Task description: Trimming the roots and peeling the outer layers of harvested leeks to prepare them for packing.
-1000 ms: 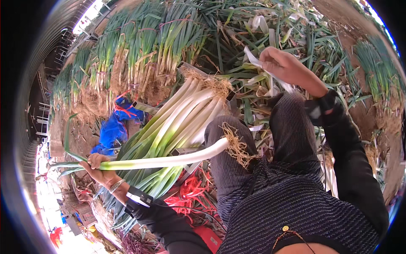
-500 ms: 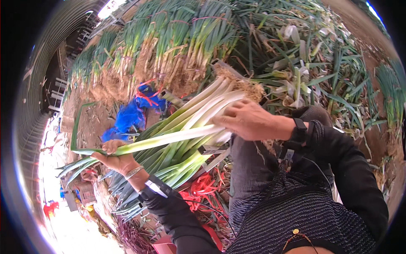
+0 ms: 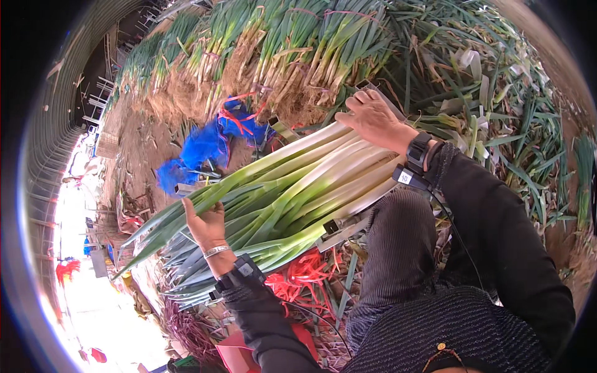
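A thick pile of leeks (image 3: pixel 298 193), white stems to the right and green leaves to the lower left, lies slantwise in front of me on a metal frame (image 3: pixel 339 231). My left hand (image 3: pixel 208 227), thumb and fingers apart, rests against the leaves of the farthest leeks. At the root end, my right hand (image 3: pixel 378 124) lies over the stem ends with the thumb stretched away from the bent fingers. It covers most of the roots, and its fingertips are partly hidden. No leek is lifted clear of the pile.
Tied leek bundles (image 3: pixel 249 56) stand in a row at the back. Loose leeks and leaves (image 3: pixel 472 81) heap up on the right. Blue netting (image 3: pixel 205 149) with red ties lies beyond the pile; red plastic strips (image 3: pixel 301 273) lie before it. My knee (image 3: pixel 398 248) is close by.
The single leek held across both hands has come down onto the pile. My right hand has moved to the root ends, and my left hand has opened. The whole view has shifted slightly.
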The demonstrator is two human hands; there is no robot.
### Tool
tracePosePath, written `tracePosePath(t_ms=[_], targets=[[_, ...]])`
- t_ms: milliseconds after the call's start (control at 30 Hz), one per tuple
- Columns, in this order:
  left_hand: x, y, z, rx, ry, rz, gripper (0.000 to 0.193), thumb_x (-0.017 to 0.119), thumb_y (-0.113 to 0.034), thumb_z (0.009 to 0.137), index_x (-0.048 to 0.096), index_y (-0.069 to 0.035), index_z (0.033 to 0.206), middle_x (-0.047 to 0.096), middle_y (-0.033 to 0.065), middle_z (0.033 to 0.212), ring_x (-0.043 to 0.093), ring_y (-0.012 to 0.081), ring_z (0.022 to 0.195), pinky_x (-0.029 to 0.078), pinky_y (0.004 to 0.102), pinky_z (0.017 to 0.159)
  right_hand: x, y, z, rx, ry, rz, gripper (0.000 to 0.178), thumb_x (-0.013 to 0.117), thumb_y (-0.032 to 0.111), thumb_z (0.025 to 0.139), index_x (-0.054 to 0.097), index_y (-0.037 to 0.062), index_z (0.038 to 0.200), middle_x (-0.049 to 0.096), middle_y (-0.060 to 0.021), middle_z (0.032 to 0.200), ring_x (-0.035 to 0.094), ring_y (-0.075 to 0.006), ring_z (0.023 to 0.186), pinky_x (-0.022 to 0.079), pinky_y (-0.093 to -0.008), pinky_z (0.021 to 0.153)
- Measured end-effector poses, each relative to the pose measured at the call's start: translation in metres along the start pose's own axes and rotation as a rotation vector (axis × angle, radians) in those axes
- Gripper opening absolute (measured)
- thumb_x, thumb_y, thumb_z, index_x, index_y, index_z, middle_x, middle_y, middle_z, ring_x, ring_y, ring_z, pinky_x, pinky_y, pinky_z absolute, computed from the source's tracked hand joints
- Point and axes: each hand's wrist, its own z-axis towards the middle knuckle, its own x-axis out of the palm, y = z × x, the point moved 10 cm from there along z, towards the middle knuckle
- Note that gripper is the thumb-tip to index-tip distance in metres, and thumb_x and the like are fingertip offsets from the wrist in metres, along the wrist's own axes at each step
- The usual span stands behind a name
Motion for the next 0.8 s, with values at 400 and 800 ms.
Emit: tracePosePath(t_ms=[400,800], targets=[[-0.049,0.076,0.035,-0.288,-0.288,-0.07,0.028,0.066,-0.018,0.089,0.056,-0.005,0.112,0.063,0.0104,0.112,0.059,0.0276,0.104,0.05,0.0415,0.084,0.068,-0.027,0.008,0.073,0.067,-0.052,0.013,0.062,0.016,0.078,0.066,0.0157,0.091,0.057,-0.0016,0.091,0.052,-0.0202,0.099,0.041,-0.0348,0.081],[-0.022,0.09,0.013,-0.538,-0.194,0.819,0.039,0.065,-0.042,0.089,0.064,-0.003,0.091,0.069,0.0066,0.079,0.065,0.0124,0.065,0.046,0.0219,0.053,0.1,-0.045,-0.013,0.118,0.078,-0.194,0.022,0.062,0.023,0.073,0.066,0.019,0.094,0.052,-0.0026,0.098,0.047,-0.0202,0.097,0.039,-0.0322,0.075]])
